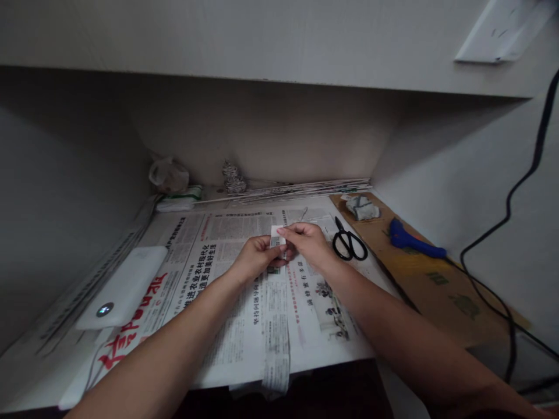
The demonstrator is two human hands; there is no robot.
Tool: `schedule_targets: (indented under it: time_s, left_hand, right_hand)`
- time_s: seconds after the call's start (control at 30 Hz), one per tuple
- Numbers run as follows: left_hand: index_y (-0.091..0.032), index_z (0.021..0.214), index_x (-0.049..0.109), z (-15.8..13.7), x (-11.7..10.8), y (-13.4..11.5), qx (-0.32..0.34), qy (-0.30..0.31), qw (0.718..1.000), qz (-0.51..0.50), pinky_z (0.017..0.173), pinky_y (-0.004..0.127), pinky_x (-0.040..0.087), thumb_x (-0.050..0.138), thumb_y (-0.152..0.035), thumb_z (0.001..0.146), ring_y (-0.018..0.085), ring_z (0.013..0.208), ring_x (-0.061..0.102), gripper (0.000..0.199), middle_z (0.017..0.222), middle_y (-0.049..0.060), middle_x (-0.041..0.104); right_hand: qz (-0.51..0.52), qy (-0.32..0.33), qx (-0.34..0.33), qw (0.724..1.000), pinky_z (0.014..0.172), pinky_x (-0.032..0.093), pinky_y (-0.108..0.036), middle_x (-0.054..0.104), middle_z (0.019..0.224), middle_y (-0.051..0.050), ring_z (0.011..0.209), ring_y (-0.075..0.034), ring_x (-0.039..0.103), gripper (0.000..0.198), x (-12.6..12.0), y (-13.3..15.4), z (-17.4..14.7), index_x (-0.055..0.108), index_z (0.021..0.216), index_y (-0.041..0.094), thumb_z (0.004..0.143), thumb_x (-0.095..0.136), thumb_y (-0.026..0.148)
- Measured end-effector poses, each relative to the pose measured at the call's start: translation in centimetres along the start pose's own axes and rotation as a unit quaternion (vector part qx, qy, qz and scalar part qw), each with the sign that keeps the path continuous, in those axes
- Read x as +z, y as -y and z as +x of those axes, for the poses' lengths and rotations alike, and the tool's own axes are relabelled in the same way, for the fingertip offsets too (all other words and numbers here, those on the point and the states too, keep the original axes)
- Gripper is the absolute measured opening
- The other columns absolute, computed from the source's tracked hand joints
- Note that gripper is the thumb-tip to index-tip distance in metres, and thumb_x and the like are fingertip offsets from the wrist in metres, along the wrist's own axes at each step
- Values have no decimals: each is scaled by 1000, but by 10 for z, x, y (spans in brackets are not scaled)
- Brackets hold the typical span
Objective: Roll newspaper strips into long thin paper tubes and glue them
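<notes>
A long folded strip of newspaper [276, 343] runs from my fingers down across the spread newspaper sheets [231, 326] and hangs over the front edge of the table. My left hand [257, 256] pinches the strip near its far end, thumb on top. Just to the right, my right hand [308, 241] grips the strip's tip between thumb and fingers. The two hands almost touch, and some fingertips are hidden behind the paper. Black-handled scissors [345, 241] lie to the right of my right hand, blades pointing away.
A blue glue gun [413, 240] and a crumpled pad [362, 207] rest on cardboard [441, 297] at right; a black cable [509, 203] hangs there. At left lies a white power bank [124, 285]. Thin paper rods [305, 190], a twisted bundle [233, 177] and a plastic bag [169, 174] line the back.
</notes>
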State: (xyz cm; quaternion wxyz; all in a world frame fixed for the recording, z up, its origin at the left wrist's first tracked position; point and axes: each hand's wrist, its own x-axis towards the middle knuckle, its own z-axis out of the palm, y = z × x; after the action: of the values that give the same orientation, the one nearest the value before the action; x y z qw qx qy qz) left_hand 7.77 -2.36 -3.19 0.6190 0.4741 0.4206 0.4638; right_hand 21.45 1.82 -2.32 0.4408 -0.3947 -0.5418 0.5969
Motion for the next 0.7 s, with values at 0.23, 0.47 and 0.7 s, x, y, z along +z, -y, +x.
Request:
schedule_targets:
  time_s: [0.23,0.47,0.7]
  left_hand:
    - [-13,78,64,0,0,0,17,-25,999,33,57,25,49,72,-42,67,13,63,60,32,72,5,65]
    - [-11,72,66,2,-2,4,15,-47,998,50,58,26,50,66,-44,72,13,62,59,33,72,8,65]
    - [-11,73,65,3,-3,3,12,-37,998,52,57,25,50,69,-47,68,14,64,60,37,74,9,66]
  right_hand:
    - [-4,-12,-10,1000,33,43,-23,56,50,3,35,-10,50,32,8,-2,-3,56,65,17,64,74,44]
    - [-1,-10,-37,999,35,43,-23,58,54,2,37,-10,48,29,8,-4,-2,56,66,18,66,73,42]
    - [11,39,-15,999,38,43,-24,55,52,2,38,-11,49,30,2,-6,0,59,67,16,69,70,43]
